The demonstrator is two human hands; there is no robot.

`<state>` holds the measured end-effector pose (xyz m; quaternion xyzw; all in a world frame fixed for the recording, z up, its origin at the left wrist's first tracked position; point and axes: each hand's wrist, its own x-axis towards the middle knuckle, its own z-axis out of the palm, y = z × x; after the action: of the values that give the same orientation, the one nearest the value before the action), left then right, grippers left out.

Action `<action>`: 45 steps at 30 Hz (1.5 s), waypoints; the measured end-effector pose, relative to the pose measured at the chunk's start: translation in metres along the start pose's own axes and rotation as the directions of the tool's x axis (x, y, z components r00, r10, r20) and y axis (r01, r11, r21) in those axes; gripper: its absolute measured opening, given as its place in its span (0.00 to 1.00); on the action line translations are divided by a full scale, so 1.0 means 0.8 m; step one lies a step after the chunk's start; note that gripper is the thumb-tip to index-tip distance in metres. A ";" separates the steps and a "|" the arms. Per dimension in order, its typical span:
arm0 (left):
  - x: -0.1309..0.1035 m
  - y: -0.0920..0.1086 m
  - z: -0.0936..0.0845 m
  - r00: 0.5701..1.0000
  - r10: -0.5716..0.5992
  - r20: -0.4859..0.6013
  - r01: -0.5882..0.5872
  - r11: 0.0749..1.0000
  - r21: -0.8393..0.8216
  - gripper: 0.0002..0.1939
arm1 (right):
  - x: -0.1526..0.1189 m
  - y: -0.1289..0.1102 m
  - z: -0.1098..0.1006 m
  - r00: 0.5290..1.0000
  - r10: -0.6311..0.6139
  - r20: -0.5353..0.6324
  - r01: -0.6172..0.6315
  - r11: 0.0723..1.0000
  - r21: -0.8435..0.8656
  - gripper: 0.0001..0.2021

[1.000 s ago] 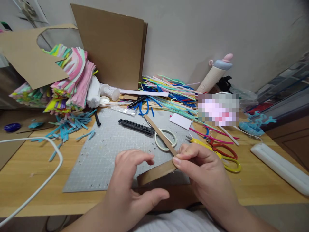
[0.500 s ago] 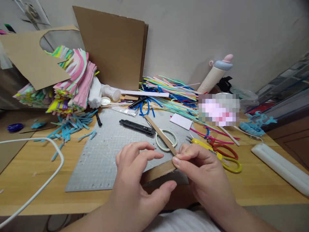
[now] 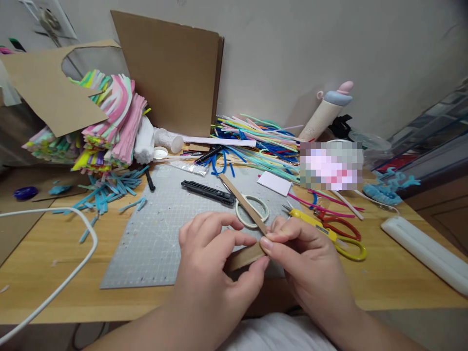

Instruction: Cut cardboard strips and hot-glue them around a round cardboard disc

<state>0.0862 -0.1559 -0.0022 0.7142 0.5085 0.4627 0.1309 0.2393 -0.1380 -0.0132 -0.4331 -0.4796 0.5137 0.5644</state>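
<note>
My right hand (image 3: 310, 258) pinches a brown cardboard strip (image 3: 252, 209) between thumb and forefinger at a sharp bend. One arm of the strip points away over the mat, and the other runs left towards my palm. Around that nearer arm curls my left hand (image 3: 219, 268), its thumb and forefinger closed in on the strip's two edges close to the bend; the far end is hidden by this hand. Just beyond the strip lie a roll of white tape (image 3: 266, 214) and a black utility knife (image 3: 207, 191), both on the grey cutting mat (image 3: 153, 234).
Yellow-handled pliers (image 3: 310, 218) and scissors (image 3: 353, 248) lie to the right, near a long white bar (image 3: 420, 253). Colourful pipe cleaners (image 3: 256, 131) pile up at the back. Cardboard sheets (image 3: 171, 73) lean on the wall. A white cable (image 3: 93, 239) loops at the left.
My left thumb and forefinger have come together from a wide spread and moved right onto the strip near its bend. My right hand keeps its pinch in the same place.
</note>
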 end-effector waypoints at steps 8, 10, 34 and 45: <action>-0.008 -0.011 -0.005 1.000 0.009 -0.001 -0.009 0.999 0.038 0.04 | 0.003 0.003 -0.003 1.000 -0.004 0.002 0.004 1.000 0.016 0.08; -0.011 -0.015 -0.008 1.000 0.021 -0.003 -0.021 0.999 0.041 0.04 | 0.004 0.003 -0.004 1.000 -0.006 -0.009 0.006 1.000 0.011 0.08; -0.045 -0.051 -0.023 0.999 0.034 0.017 -0.034 0.999 0.014 0.05 | -0.001 0.004 -0.006 0.999 -0.013 -0.031 0.013 1.000 -0.003 0.07; -0.056 -0.057 -0.023 0.999 0.003 -0.037 -0.002 1.000 0.022 0.07 | -0.001 0.002 -0.004 0.999 -0.010 -0.047 0.009 1.000 -0.014 0.07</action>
<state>0.0416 -0.1786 -0.0461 0.7076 0.5149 0.4705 0.1133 0.2420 -0.1388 -0.0154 -0.4466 -0.4719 0.4973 0.5749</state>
